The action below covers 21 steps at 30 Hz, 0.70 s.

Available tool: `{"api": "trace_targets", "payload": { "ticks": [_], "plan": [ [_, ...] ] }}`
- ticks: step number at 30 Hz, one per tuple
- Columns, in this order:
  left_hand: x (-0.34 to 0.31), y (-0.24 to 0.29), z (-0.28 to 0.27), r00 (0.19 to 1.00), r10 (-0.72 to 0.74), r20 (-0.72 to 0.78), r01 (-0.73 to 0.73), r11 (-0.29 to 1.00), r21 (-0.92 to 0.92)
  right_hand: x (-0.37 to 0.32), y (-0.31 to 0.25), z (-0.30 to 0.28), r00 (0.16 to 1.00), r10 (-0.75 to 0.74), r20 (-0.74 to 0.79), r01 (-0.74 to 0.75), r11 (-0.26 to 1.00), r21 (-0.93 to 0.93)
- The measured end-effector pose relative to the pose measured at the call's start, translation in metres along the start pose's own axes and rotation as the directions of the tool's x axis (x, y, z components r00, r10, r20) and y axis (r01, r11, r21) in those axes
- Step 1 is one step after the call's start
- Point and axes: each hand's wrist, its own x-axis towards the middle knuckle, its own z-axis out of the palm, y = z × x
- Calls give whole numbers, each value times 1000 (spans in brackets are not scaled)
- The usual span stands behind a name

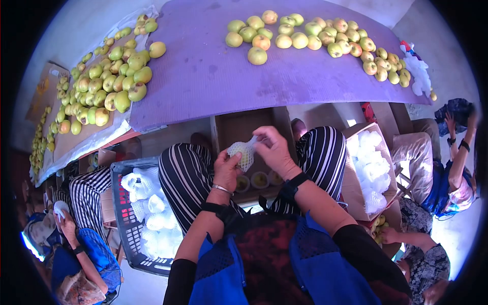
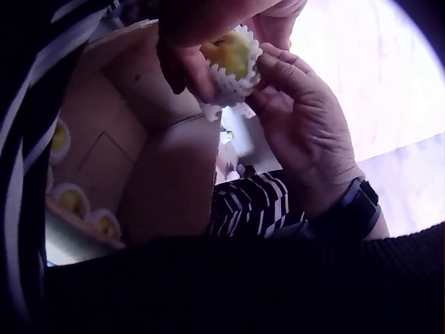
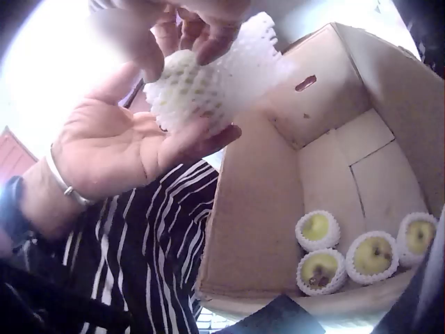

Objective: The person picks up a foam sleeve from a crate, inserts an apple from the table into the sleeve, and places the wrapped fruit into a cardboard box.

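A yellow-green apple [image 2: 232, 53] sits partly inside a white foam net sleeve [image 3: 188, 90], held up over my lap. My left hand [image 1: 225, 170], with a bracelet on its wrist, cradles it from below, thumb and fingers round the sleeve. From above, my right hand [image 1: 277, 152] pinches the netting with thumb and fingertips; loose netting sticks out beyond the apple in the right wrist view. The apple's top shows bare in the left wrist view, ringed by the net's toothed edge. Below stands an open cardboard box [image 3: 254, 209] with several sleeved apples [image 3: 372, 256] along one side.
A black plastic crate [image 1: 122, 223] of white foam nets stands at my left, a carton [image 1: 358, 188] of more nets at my right. Loose apples [image 1: 300, 40] lie on the purple-covered table [image 1: 203, 76] ahead, others [image 1: 112, 86] at left. Other people sit on both sides.
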Motion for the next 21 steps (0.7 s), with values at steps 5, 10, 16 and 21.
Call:
{"api": "trace_targets", "payload": {
  "ticks": [5,10,16,21],
  "plan": [
    [3,-3,-3,999,17,36,-14,997,-73,7,24,-17,922,366,-130,-347,926,146],
    [-2,-1,0,1000,3,24,-2,998,-67,4,17,-17,861,501,-94,-488,863,127],
    [-1,-1,-5,998,-36,56,43,993,-112,6,0,-22,822,569,-26,-546,800,249],
    [2,-5,-10,991,-60,123,77,988,-136,3,23,-20,938,339,69,-345,898,272]
  ]
}}
